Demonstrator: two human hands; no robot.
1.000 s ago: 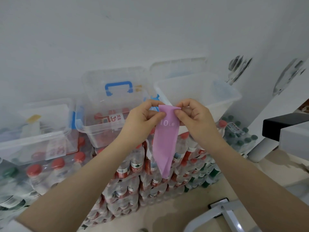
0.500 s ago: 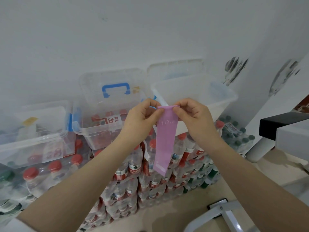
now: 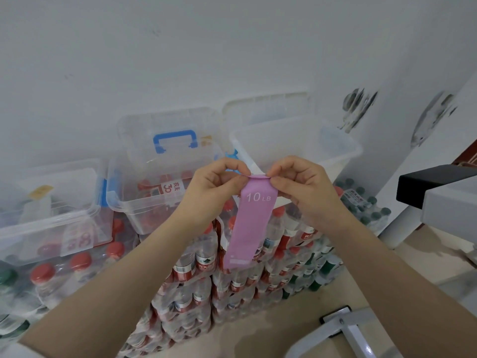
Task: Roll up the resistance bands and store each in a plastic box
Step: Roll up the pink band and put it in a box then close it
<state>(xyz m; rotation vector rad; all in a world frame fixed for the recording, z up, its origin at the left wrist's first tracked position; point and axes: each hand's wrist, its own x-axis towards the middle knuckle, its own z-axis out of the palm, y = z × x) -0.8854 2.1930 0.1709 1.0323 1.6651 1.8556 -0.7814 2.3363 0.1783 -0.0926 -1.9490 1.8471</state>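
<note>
A pink resistance band [image 3: 249, 226] marked "10 LB" hangs straight down in front of me. My left hand [image 3: 215, 188] pinches its top left corner and my right hand [image 3: 300, 188] pinches its top right corner, thumbs and forefingers closed on the top edge. Behind my hands stand three clear plastic boxes: an open one [image 3: 296, 140] at the right, one with a blue-handled lid [image 3: 165, 177] in the middle, and one [image 3: 49, 205] at the left.
The boxes rest on stacked shrink-wrapped packs of water bottles [image 3: 232, 288] against a white wall. A black-and-white machine part [image 3: 438, 189] juts in at the right. A white metal frame [image 3: 348, 334] lies on the beige floor at the lower right.
The band has straightened out and now hangs flat with its label facing me. Both hands have kept their pinch on its top edge.
</note>
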